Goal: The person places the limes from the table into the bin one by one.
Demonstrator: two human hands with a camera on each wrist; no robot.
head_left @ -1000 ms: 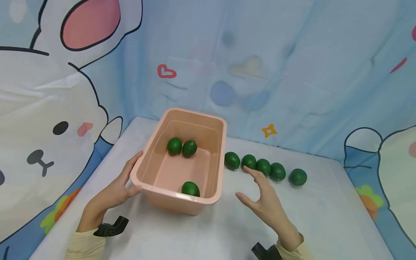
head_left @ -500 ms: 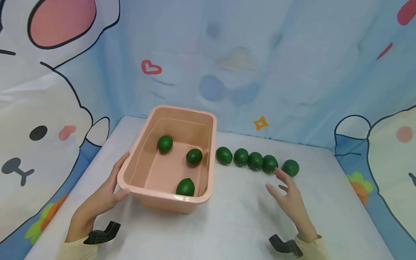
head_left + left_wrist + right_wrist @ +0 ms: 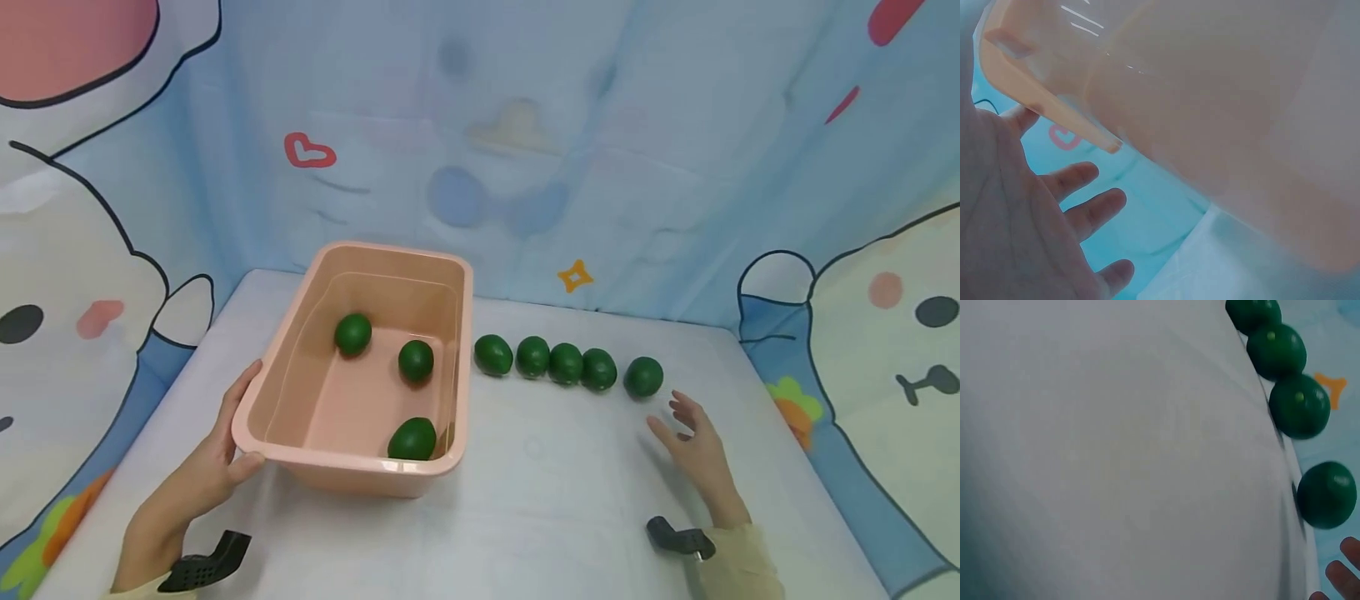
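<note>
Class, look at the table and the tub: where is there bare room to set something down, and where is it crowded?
Bare table lies in front of the row of green balls, between the pink tub and the right hand. The tub's near-left floor is free too. Crowded: the ball row, and the tub's near-left corner, held by the left hand.

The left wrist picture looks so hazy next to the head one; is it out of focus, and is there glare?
Head view: sharp, evenly lit, soft shadow beneath the pink tub. Left wrist view: the tub fills the frame, too near to focus, pale streaks of glare near its rim; the left hand is blurred. Right wrist view: green balls slightly soft.
</note>
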